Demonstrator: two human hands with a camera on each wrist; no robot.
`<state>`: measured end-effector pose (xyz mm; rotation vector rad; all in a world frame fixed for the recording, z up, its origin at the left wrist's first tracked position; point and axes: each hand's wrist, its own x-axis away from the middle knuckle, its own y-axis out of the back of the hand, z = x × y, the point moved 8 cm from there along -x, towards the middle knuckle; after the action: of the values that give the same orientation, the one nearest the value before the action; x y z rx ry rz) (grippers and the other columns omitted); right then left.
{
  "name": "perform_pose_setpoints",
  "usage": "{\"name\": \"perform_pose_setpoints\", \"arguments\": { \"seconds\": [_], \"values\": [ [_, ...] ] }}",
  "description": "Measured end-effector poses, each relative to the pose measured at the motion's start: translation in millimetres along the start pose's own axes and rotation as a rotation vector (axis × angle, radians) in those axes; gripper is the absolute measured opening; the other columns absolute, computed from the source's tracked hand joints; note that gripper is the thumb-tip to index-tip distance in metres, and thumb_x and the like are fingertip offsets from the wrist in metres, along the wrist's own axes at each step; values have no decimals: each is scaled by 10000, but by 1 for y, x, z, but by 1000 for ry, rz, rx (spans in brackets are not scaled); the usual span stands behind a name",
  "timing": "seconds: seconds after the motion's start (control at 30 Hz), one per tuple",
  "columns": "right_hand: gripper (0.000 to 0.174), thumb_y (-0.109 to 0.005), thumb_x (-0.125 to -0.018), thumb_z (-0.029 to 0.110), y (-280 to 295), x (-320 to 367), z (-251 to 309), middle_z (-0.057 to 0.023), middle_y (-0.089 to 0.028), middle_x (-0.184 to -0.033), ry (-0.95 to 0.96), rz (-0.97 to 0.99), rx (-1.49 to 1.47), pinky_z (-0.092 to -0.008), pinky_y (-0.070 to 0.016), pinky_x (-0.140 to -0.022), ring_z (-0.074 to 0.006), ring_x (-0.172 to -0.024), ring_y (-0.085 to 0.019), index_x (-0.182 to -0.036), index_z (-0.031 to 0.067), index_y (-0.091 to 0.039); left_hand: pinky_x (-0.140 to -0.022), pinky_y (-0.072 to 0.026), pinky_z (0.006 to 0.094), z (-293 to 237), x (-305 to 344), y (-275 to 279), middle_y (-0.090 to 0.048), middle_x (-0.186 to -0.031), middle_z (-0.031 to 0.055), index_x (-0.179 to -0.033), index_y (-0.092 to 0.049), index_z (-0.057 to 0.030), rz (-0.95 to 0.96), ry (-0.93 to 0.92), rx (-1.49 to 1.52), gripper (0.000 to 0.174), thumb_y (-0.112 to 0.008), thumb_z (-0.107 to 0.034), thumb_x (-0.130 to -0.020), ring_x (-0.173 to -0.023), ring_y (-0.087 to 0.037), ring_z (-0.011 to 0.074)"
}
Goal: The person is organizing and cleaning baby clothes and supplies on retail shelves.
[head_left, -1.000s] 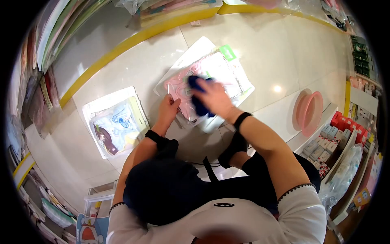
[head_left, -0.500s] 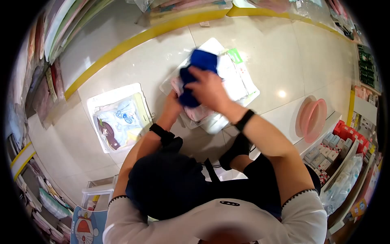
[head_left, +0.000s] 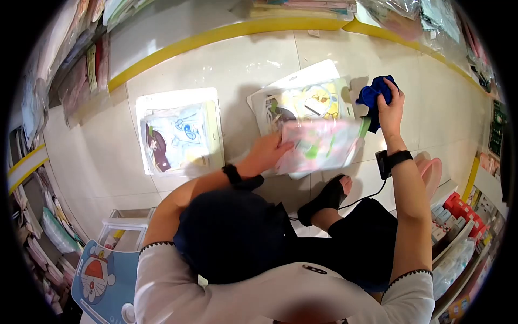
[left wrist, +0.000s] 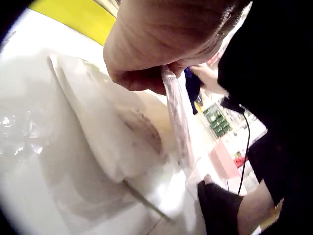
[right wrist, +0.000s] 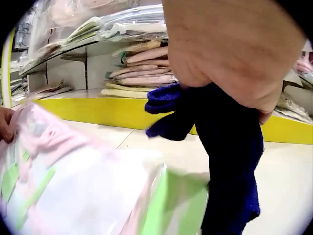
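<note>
My left hand [head_left: 264, 154] grips one end of a pink garment package [head_left: 318, 148] in clear plastic. The package is raised and tilted over the stack, with its green edge towards the right. In the left wrist view, its thin side [left wrist: 178, 117] hangs from the curled fingers. Off to the right, my right hand [head_left: 392, 110] clutches a crumpled dark blue cloth [head_left: 372, 93]; in the right wrist view the cloth [right wrist: 230, 156] dangles beside the package's green strip. Beneath the pink package lies a yellow-printed garment package [head_left: 318, 101] on white backing, partly covered.
A blue-printed garment package [head_left: 189, 132] lies on the floor at the left. Yellow-edged shelves [head_left: 226, 39] with bagged clothes run along the back. A pink basin [head_left: 429, 175], a black-shod foot [head_left: 324, 202], a black cable [head_left: 372, 197] and a blue cartoon-printed stool [head_left: 105, 275] are nearby.
The right hand, earlier over the pink package with the cloth, has swung right and away from it. The left hand has lifted and tilted the package, uncovering the yellow-printed one. The head view has shifted.
</note>
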<state>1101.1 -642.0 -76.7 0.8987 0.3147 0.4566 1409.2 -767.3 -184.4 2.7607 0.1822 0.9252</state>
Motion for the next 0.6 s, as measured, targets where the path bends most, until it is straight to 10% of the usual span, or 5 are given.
{"name": "perform_pose_setpoints", "arguments": {
  "seconds": [0.1,0.2,0.4,0.6],
  "values": [
    [394,-565,-781,60,-10,5,-9,-136,-483,-1104,58,-50,-28,-332,-377,-942,-273,-1040,-482,-1167,137,-549,-796,-428,381,-15,30,11,-546,-1024,153,-1009,-607,-46,-353,-432,-104,277,-634,-206,-785,-939,-524,331],
    [422,-584,-736,30,-37,24,28,-144,-477,-1126,123,49,-145,-343,-368,-952,-285,-1071,-466,-1147,122,-555,-849,-387,403,-1,40,24,-436,-1184,204,-976,-608,-25,-597,-276,-252,265,-651,-169,-757,-1058,-436,361],
    [421,-658,-640,99,-163,123,124,-66,-483,-1256,594,676,184,-404,-419,-772,-287,-1000,-500,-1037,237,-630,-820,-398,413,71,-13,-2,-417,-1103,246,-963,-589,22,-547,-140,-35,262,-643,-79,-727,-982,-443,374],
    [291,-563,-723,87,-132,73,48,-107,-511,-1206,618,350,321,-419,-439,-798,-318,-1014,-510,-975,196,-659,-716,-418,456,46,-6,13,-481,-902,263,-921,-516,47,-450,-25,-63,240,-562,-153,-796,-816,-496,427]
  ]
}}
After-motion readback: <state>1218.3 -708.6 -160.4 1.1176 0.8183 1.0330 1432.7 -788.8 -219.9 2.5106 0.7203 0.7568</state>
